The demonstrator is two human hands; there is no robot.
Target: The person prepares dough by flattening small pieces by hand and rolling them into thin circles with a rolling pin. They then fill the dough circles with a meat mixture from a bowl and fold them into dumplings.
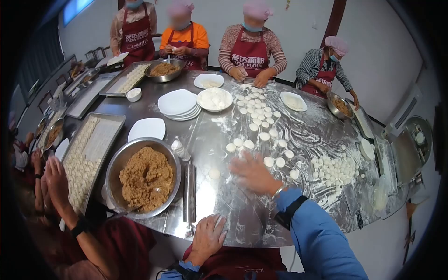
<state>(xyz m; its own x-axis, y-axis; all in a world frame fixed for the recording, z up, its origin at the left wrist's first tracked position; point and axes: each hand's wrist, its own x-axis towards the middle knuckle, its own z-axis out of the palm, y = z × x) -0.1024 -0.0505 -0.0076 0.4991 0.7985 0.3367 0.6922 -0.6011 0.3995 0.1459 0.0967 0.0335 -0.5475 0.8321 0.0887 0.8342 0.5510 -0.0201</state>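
Note:
My right hand (254, 173) reaches over the steel table with its fingers spread, slightly blurred, just below a group of round dough wrappers (268, 161). It appears to hold nothing. At the front edge of the table rests my left hand (208, 237), fingers loosely extended and nothing visible in them. Close by it lies a metal rolling pin (189, 191). A single dough round (214, 173) sits between the pin and my right hand. Farther right is a heap of small dough pieces (335, 169) on scattered flour.
A large steel bowl (110, 186) of brown filling stands left, beside a tray (122, 122) of dumplings. White plates (177, 102), a flour bowl (214, 99) and a small clear bottle (180, 148) are farther back. Co-workers in red aprons (252, 49) surround the table; one's hand (56, 179) is at left.

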